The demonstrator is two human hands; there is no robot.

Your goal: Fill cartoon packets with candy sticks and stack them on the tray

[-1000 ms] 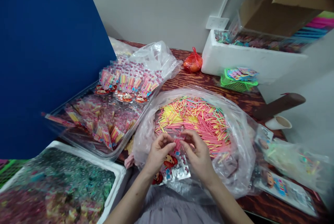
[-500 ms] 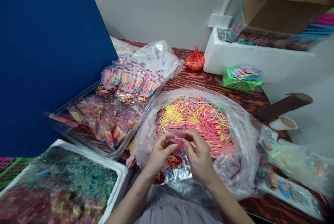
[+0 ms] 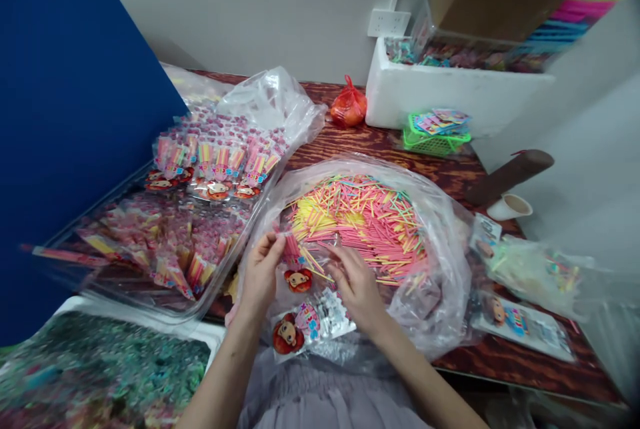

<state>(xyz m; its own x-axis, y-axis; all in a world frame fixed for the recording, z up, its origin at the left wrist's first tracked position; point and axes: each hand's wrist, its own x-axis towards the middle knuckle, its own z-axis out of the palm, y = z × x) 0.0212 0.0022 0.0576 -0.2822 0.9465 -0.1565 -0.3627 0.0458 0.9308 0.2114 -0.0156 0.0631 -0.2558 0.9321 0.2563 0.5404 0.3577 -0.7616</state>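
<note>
My left hand (image 3: 261, 276) pinches a small clear packet (image 3: 295, 264) printed with a red-haired cartoon face and filled with pink sticks, holding it over the near edge of a big clear bag of coloured sticks (image 3: 357, 219). My right hand (image 3: 356, 286) rests with curled fingers on the sticks at the bag's near side, and whether it holds any I cannot tell. A stack of empty printed packets (image 3: 307, 324) lies in front of me, between my wrists.
A clear tray of filled packets (image 3: 165, 229) stands at the left, against a blue board (image 3: 65, 109). White foam boxes sit at near left (image 3: 90, 366) and far right (image 3: 450, 92). A green basket (image 3: 436, 132), an orange bag (image 3: 349, 108), a paper cup (image 3: 509, 206) and more packets (image 3: 525, 326) are at right.
My left hand has carried the filled packet to the left, away from my right hand, which has dropped onto the sticks. The view has shifted right and down.
</note>
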